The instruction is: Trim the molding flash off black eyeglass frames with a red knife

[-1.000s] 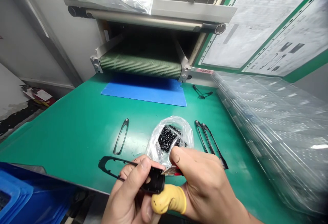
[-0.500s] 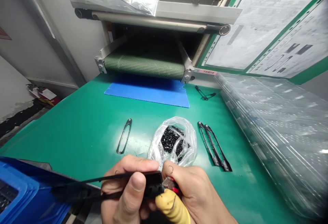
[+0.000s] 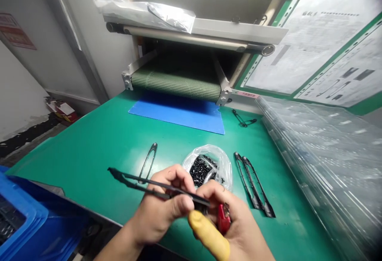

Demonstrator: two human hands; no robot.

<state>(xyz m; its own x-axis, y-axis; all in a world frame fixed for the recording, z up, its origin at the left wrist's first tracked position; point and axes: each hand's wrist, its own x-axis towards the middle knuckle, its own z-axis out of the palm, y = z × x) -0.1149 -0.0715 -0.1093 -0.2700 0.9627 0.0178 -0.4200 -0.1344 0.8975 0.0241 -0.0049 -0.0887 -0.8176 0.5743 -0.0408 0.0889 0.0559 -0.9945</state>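
Observation:
A long, narrow black plastic frame [image 3: 119,176] is pinched between the thumb and fingers of my left hand [image 3: 161,209]. Its far end points left, raised above the table and tilted. My right hand [image 3: 238,221], with a yellow finger cover [image 3: 209,233] on the thumb, is closed around a small red tool [image 3: 223,218] whose working end I cannot make out. The right fingertips are at the frame's right end; whether they touch it is hidden. Just beyond the hands, an open clear plastic bag [image 3: 225,165] holds small black pieces [image 3: 203,169].
One similar frame [image 3: 153,149] lies left of the bag, two more frames [image 3: 256,185] to its right. Clear trays [image 3: 310,161] are stacked at the right. A blue bin [image 3: 26,213] stands at left. Behind are a blue sheet [image 3: 179,113] and a green conveyor belt [image 3: 176,84].
Both hands have shifted slightly right, and the held frame has turned so its left end is higher and clear of the blue bin. The view has tilted up a little.

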